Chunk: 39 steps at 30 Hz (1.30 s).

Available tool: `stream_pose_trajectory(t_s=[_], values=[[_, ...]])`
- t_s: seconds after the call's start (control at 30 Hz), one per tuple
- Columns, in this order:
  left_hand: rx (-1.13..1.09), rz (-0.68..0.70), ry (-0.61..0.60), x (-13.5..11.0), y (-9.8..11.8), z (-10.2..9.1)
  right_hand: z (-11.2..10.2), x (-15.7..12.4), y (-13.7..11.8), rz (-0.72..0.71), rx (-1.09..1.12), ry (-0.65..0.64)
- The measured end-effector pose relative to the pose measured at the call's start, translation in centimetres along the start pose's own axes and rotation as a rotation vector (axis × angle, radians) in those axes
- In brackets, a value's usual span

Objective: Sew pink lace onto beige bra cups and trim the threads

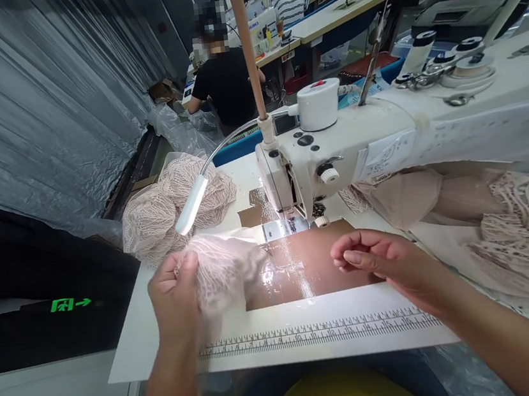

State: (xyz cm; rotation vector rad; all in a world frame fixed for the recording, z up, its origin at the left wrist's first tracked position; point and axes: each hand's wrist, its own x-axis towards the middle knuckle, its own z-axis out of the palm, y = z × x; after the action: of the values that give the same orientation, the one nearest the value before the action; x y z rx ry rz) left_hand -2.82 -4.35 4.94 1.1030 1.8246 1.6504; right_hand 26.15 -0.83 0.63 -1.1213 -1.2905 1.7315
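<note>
My left hand (175,296) is closed on a piece of pale pink lace fabric (227,268), which trails blurred toward the needle area of the white sewing machine (317,153). My right hand (380,257) hovers over the brown taped patch (320,258) of the table, fingers curled together in a loose pinch; whether anything is in them I cannot make out. The metal needle plate (283,228) lies just beyond both hands.
A heap of pink lace (160,211) sits at the back left under a white gooseneck lamp (191,205). More lace (523,224) drapes under the machine arm on the right. A ruler strip (319,332) runs along the table's front edge. Two people sit at benches behind.
</note>
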Motion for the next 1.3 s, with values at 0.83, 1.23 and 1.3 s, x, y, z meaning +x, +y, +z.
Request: stream_pose_trajectory(t_s=[0.83,1.23,1.3], values=[[0.64,0.696,-0.982,-1.2,-2.5,9.4,2.6,4.3,2.3,-0.496,-1.551,0.015],[0.706,0.906,-0.911,1.4,-6.0,10.8,3.4,5.8,1.9,-0.343,-1.623,0.135],[0.685,0.895,-0.915,1.8,-6.0,10.8,3.4,5.9,2.0,-0.367,-1.619,0.147]])
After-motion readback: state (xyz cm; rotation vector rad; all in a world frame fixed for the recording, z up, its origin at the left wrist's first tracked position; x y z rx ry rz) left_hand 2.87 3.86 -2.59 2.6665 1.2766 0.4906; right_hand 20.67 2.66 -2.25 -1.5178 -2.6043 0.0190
